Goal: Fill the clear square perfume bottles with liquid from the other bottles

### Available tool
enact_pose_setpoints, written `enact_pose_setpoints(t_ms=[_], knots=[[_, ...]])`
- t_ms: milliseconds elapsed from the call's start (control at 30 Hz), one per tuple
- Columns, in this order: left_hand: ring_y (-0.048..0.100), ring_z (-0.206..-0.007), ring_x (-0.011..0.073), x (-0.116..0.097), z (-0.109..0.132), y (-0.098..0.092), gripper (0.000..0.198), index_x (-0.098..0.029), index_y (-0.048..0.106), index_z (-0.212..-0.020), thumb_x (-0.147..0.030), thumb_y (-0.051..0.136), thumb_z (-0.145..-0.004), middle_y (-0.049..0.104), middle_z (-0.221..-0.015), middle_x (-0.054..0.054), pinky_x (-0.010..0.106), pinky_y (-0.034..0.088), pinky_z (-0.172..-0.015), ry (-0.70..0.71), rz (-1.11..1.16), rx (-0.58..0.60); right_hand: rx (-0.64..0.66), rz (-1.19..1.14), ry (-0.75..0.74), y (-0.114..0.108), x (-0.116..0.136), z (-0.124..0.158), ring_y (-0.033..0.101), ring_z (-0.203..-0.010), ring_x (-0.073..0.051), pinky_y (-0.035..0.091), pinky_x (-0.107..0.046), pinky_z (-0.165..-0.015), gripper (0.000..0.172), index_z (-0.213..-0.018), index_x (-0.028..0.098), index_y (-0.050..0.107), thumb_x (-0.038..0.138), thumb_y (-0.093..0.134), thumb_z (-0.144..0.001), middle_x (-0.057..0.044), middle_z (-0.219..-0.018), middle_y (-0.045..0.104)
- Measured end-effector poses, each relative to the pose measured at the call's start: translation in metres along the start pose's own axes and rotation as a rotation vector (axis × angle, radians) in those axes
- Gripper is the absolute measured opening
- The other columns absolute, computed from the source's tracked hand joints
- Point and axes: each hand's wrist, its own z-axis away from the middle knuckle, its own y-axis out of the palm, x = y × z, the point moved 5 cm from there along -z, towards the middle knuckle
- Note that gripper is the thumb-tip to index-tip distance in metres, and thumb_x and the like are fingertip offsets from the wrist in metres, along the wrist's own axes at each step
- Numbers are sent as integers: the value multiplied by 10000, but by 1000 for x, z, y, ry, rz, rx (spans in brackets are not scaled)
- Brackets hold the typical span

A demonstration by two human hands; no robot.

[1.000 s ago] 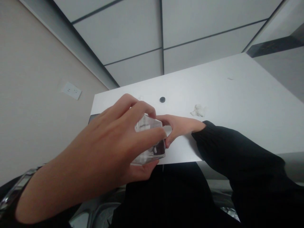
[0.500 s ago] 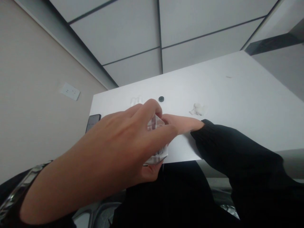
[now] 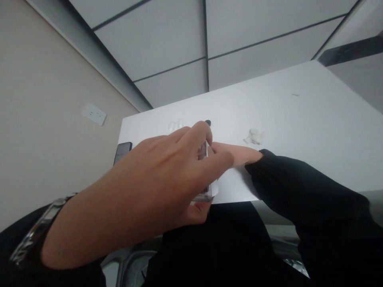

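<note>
My left hand (image 3: 155, 179) wraps around a small clear plastic box (image 3: 208, 191) at the near edge of the white table (image 3: 299, 131). Most of the box is hidden behind my fingers; only a lower corner and a sliver between the fingertips show. My right hand (image 3: 236, 155), in a black sleeve, lies flat on the table and touches the box from the right. Whether its fingers grip the box is hidden. A metal watch sits on my left wrist (image 3: 38, 231).
A black phone (image 3: 122, 151) lies at the table's left edge. A small black round object (image 3: 208, 122) and a white crumpled bit (image 3: 254, 136) rest farther back, and another whitish bit (image 3: 175, 125) lies left of the black object. A wall socket (image 3: 94, 114) is on the beige wall.
My left hand has closed further over the clear box and shifted right, so much less of the box shows. The phone at the left edge has come into sight.
</note>
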Motion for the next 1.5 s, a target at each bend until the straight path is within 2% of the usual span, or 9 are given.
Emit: enact_pose_setpoints(t_ms=[67,200,500,700,833,967,1133,1300,1500], knots=[[664,-957,252,5,7,-1,293,-303,620,-1125,-315,732,-855,642,-1244,49,356,574,-692,4,-23,4,25,-42,-21,0,0,0,669,-1234,-292,504,-440,-1129,620,-1164,217,708,336,971,-616,-49,-1202,734],[604,-1187,307,23,26,-1,277,-292,574,-1199,-350,680,-950,625,-1293,77,457,572,-910,34,-39,-46,38,-61,-52,-1,-2,0,657,-1239,-273,443,-466,-1169,632,-1151,200,687,363,990,-620,-61,-1242,724],[661,-1152,283,59,68,17,350,-311,566,-1209,-403,753,-927,686,-1288,55,426,547,-992,-51,42,-227,86,-102,-25,0,-5,2,670,-1232,-253,471,-439,-1124,675,-1220,204,643,343,984,-655,-93,-1304,711],[633,-1260,315,93,107,60,606,-333,490,-1387,-300,780,-857,628,-1356,88,515,561,-1084,-240,209,-419,96,-68,-14,1,-4,4,671,-1239,-260,467,-454,-1126,700,-1258,192,620,356,980,-680,-113,-1295,718],[580,-1354,330,125,121,103,655,-307,443,-1474,-294,728,-885,561,-1431,119,552,559,-1126,-396,302,-419,98,-54,-15,1,-3,4,670,-1240,-253,464,-454,-1135,709,-1275,191,617,369,977,-691,-122,-1317,710],[571,-1383,299,152,118,133,575,-260,452,-1428,-310,694,-909,529,-1440,130,546,509,-1195,-505,452,-391,105,-81,-11,0,-4,5,676,-1226,-245,483,-426,-1116,724,-1271,188,626,364,991,-671,-120,-1310,712],[552,-1418,283,173,113,148,578,-236,413,-1442,-317,659,-926,519,-1474,136,534,446,-1246,-519,509,-320,98,-91,7,-3,-5,6,680,-1223,-253,490,-439,-1111,718,-1259,183,633,394,989,-673,-133,-1315,707],[427,-1528,341,169,104,134,781,-233,352,-1533,-438,761,-900,441,-1597,177,590,330,-1301,-470,380,-282,107,-109,2,-2,-4,6,675,-1226,-248,488,-435,-1110,718,-1260,191,632,400,988,-673,-124,-1314,704],[401,-1551,407,138,53,113,946,-209,420,-1541,-579,868,-794,524,-1589,200,661,250,-1307,-291,86,-152,98,-113,42,-4,-5,9,664,-1225,-243,482,-402,-1096,725,-1273,192,628,380,991,-674,-112,-1318,693]])
